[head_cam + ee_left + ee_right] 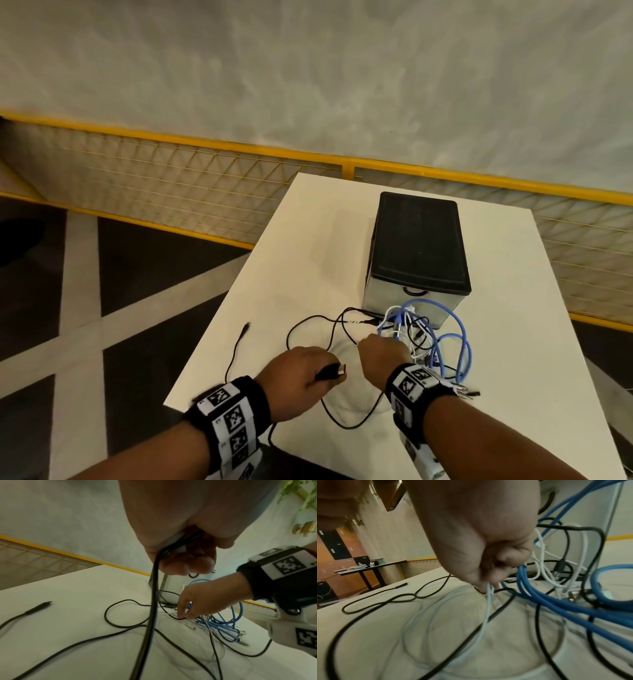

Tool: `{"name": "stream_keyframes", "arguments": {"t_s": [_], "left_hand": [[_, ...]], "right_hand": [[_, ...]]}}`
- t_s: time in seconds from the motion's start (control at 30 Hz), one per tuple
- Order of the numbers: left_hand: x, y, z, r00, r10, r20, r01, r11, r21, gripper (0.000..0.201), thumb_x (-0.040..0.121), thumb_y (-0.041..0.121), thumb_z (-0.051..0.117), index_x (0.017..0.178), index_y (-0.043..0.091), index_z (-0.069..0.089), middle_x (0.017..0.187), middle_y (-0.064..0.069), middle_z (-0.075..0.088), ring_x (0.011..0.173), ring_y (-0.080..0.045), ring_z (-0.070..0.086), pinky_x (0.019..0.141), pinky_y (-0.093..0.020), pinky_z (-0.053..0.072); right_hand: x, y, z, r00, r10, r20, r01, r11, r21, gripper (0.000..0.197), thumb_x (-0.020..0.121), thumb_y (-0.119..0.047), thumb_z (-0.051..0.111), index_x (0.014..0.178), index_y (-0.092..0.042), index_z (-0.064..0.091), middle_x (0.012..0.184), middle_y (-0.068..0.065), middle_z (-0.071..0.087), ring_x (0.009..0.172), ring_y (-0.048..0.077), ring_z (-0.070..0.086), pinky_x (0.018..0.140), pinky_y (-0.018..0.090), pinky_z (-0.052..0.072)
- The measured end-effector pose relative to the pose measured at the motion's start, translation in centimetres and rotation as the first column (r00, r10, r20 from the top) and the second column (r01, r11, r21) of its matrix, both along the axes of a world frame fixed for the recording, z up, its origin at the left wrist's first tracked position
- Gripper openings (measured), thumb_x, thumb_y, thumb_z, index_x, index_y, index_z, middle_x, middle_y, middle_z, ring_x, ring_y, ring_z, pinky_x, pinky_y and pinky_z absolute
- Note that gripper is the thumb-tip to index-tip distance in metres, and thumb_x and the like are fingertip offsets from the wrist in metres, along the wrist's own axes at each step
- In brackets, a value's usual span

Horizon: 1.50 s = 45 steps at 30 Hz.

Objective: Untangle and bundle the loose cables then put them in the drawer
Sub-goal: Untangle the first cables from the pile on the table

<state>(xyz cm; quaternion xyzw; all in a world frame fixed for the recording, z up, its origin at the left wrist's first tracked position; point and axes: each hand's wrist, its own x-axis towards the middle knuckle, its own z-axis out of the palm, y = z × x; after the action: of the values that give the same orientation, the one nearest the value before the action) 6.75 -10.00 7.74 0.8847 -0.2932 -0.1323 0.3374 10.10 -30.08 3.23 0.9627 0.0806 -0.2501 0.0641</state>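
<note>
White tabletop (513, 342) ahead of me carries a black-topped drawer unit (416, 253), with the tangle of blue, white and black cables (431, 337) lying just in front of it. My left hand (301, 377) grips a black cable's USB plug (332, 370); my right hand (382, 356) pinches a white cable (488, 601) at the tangle's edge.

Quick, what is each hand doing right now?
Left hand: holds the black cable's plug end.
Right hand: pinches a white cable.
</note>
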Motion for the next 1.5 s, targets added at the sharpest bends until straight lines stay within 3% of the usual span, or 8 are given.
{"name": "stream_keyframes", "arguments": {"t_s": [0.23,0.4,0.6,1.0,1.17,1.3,1.4,1.5], "left_hand": [[2.3,-0.8,1.6,0.984,0.157,-0.081,-0.168,0.972,-0.162,0.053,0.091,0.059,0.044,0.086,0.010,0.063,0.085,-0.006,0.064,0.081,-0.018,0.062,0.079,-0.045,0.050],[4.8,-4.3,6.3,0.946,0.061,-0.319,-0.171,0.928,-0.330,0.042,0.098,0.048,0.044,0.105,0.016,0.070,0.099,0.001,0.071,0.093,-0.006,0.067,0.086,-0.028,0.052],[5.0,-7.6,10.4,0.674,-0.286,-0.682,-0.198,0.818,-0.539,0.051,0.104,0.042,0.034,0.109,0.001,0.065,0.095,-0.019,0.071,0.087,-0.034,0.069,0.092,-0.045,0.054],[2.8,-7.4,9.9,0.753,-0.189,-0.630,-0.247,0.806,-0.538,0.023,0.104,0.012,0.042,0.102,0.010,0.065,0.076,-0.008,0.065,0.062,-0.021,0.065,0.071,-0.040,0.058],[2.4,-6.3,9.5,0.723,-0.151,-0.674,-0.381,0.726,-0.572,0.010,0.103,0.004,0.041,0.104,0.010,0.049,0.074,-0.011,0.067,0.060,-0.025,0.068,0.070,-0.043,0.058],[2.6,-5.7,9.5,0.732,-0.117,-0.671,-0.465,0.633,-0.618,0.018,0.103,0.000,0.036,0.094,0.014,0.041,0.079,-0.013,0.070,0.067,-0.028,0.073,0.077,-0.046,0.058],[2.2,-5.5,9.4,0.715,-0.126,-0.688,-0.481,0.625,-0.615,0.021,0.103,0.002,0.038,0.089,0.016,0.039,0.079,-0.013,0.069,0.063,-0.027,0.071,0.068,-0.043,0.059],[1.0,-5.8,8.7,0.685,-0.165,-0.709,-0.434,0.690,-0.579,0.026,0.101,0.000,0.043,0.083,0.017,0.037,0.074,-0.013,0.063,0.047,-0.021,0.059,0.052,-0.032,0.054]], "right_hand": [[-0.8,-2.8,6.5,0.951,-0.211,0.224,0.091,0.888,0.450,0.025,0.089,-0.019,0.052,0.109,-0.033,0.057,0.093,-0.006,0.068,0.084,0.018,0.064,0.072,0.035,0.055],[-2.0,-4.5,15.6,0.887,-0.013,0.461,-0.213,0.875,0.434,0.016,0.089,-0.026,0.058,0.102,-0.033,0.064,0.088,-0.007,0.068,0.085,0.016,0.062,0.069,0.036,0.052],[-3.1,-5.4,21.0,0.844,-0.098,0.526,-0.285,0.749,0.598,0.017,0.081,-0.017,0.067,0.092,-0.031,0.065,0.081,-0.010,0.068,0.076,0.007,0.061,0.068,0.032,0.052],[-7.3,-5.6,12.5,0.736,-0.655,-0.169,0.177,-0.054,0.983,0.040,0.084,-0.021,0.075,0.115,-0.026,0.050,0.120,-0.005,0.056,0.086,0.013,0.069,0.072,0.039,0.060],[-7.8,-3.9,8.7,0.852,-0.522,-0.042,0.296,0.413,0.861,0.021,0.075,-0.028,0.075,0.090,-0.022,0.062,0.083,-0.004,0.061,0.070,0.010,0.058,0.065,0.030,0.048],[-8.2,-3.2,8.8,0.647,-0.423,-0.634,0.724,0.078,0.686,0.035,0.094,-0.041,0.055,0.089,-0.009,0.068,0.073,0.004,0.068,0.066,0.016,0.064,0.055,0.027,0.043],[-8.1,-2.9,8.4,0.532,-0.255,-0.807,0.835,-0.002,0.551,0.052,0.097,-0.054,0.041,0.103,-0.011,0.071,0.097,0.006,0.076,0.075,0.016,0.059,0.059,0.026,0.039],[-6.7,-2.3,7.7,0.426,-0.175,-0.888,0.804,-0.376,0.460,0.046,0.095,-0.052,0.045,0.099,-0.012,0.066,0.096,0.008,0.070,0.077,0.019,0.056,0.064,0.030,0.039]]}}
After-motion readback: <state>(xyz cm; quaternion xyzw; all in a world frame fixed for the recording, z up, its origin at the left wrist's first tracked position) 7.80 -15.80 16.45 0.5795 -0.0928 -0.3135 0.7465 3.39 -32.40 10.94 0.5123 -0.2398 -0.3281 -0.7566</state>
